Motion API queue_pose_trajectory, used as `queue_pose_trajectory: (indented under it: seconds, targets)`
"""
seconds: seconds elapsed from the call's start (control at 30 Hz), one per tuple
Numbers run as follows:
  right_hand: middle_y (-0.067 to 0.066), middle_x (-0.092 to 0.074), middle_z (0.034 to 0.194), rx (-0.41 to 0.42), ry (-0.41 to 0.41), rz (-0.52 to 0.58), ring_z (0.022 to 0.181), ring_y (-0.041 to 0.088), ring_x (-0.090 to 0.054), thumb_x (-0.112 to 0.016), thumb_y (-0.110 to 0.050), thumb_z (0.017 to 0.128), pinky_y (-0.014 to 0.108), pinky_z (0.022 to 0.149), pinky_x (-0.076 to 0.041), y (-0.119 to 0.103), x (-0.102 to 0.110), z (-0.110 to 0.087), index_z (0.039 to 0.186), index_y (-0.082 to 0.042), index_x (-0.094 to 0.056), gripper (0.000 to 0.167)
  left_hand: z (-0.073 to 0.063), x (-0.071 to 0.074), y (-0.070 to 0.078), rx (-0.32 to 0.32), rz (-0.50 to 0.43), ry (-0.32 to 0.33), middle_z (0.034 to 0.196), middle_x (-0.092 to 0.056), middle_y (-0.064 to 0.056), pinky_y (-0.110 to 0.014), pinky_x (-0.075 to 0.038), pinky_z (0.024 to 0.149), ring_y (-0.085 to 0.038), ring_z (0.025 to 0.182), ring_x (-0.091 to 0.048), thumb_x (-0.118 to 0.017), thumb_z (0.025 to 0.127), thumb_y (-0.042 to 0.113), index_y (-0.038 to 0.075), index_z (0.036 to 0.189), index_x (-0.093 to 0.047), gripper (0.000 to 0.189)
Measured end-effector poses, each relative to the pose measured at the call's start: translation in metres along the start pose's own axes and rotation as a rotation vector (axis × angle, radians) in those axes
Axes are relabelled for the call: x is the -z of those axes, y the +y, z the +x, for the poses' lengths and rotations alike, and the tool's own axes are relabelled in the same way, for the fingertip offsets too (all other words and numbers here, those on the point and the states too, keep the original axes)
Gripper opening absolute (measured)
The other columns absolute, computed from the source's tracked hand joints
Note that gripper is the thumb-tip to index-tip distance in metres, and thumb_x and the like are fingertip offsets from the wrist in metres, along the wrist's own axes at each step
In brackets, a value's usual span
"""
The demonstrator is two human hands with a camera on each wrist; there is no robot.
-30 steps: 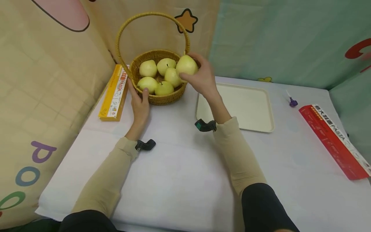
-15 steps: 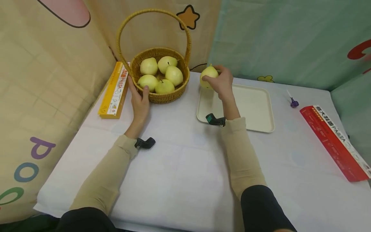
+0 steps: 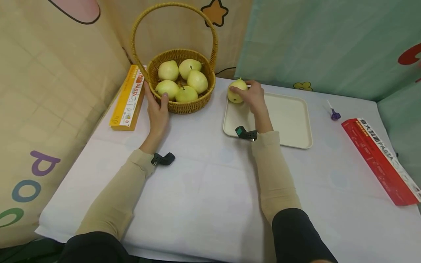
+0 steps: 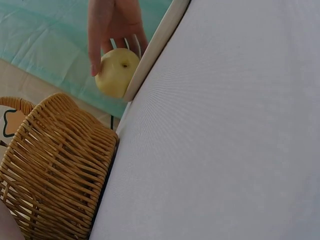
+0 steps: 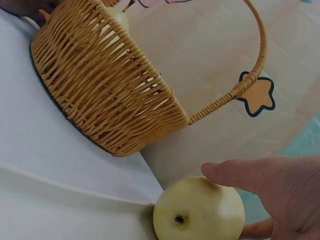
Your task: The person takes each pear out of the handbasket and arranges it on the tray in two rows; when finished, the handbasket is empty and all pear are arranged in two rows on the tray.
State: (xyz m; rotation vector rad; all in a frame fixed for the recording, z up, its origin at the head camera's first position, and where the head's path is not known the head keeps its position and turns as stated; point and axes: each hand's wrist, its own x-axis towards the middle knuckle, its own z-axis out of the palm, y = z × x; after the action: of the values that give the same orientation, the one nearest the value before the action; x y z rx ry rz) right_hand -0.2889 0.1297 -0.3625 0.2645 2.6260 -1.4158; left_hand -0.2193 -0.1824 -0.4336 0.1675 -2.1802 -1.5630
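My right hand (image 3: pixel 256 95) holds a pale yellow-green pear (image 3: pixel 237 91) by its sides, thumb to the left, low over the far left corner of the cream tray (image 3: pixel 289 118). In the right wrist view the pear (image 5: pixel 197 212) shows its dark bottom dimple, with the thumb along its top. The left wrist view has the same pear (image 4: pixel 117 72) right at the tray's edge. My left hand (image 3: pixel 158 116) grips the near left side of the wicker basket (image 3: pixel 187 107), thumb at its rim. Several more pears (image 3: pixel 197 82) lie in the basket, beneath its tall hoop handle.
A yellow pasta box (image 3: pixel 128 100) lies left of the basket, close to the left hand. On the right are a purple lollipop (image 3: pixel 335 115) and a red pasta box (image 3: pixel 378 160). Printed curtains border the white-covered table (image 3: pixel 204 204) at the back and left.
My right hand has carried the pear from over the basket's right rim rightward to the tray, then lowered it. My left hand has stayed on the basket.
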Motion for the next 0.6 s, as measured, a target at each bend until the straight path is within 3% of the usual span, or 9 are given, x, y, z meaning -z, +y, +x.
queue_pose_trajectory:
  seconds: [0.3, 0.6]
  targets:
    - [0.017, -0.042, 0.163, 0.022, -0.047, -0.047, 0.146, 0.030, -0.043, -0.072, -0.048, 0.097, 0.041, 0.119, -0.043, -0.007, 0.013, -0.004, 0.159, -0.002, -0.041, 0.084, 0.002, 0.001, -0.002, -0.012, -0.004, -0.003, 0.179, -0.002, -0.004, -0.016, -0.008, 0.127, -0.001, 0.159, -0.008, -0.047, 0.110, 0.041, 0.011, 0.170, 0.002, 0.083]
    - [0.012, -0.048, 0.162, 0.176, 0.038, 0.041, 0.150, 0.023, -0.044, -0.075, -0.044, 0.096, 0.036, 0.120, -0.042, -0.024, 0.017, -0.016, 0.159, -0.009, -0.047, 0.077, 0.003, 0.000, -0.004, -0.017, -0.006, -0.006, 0.179, -0.003, -0.004, -0.017, -0.008, 0.127, -0.002, 0.159, -0.009, -0.047, 0.109, 0.041, 0.009, 0.170, 0.001, 0.084]
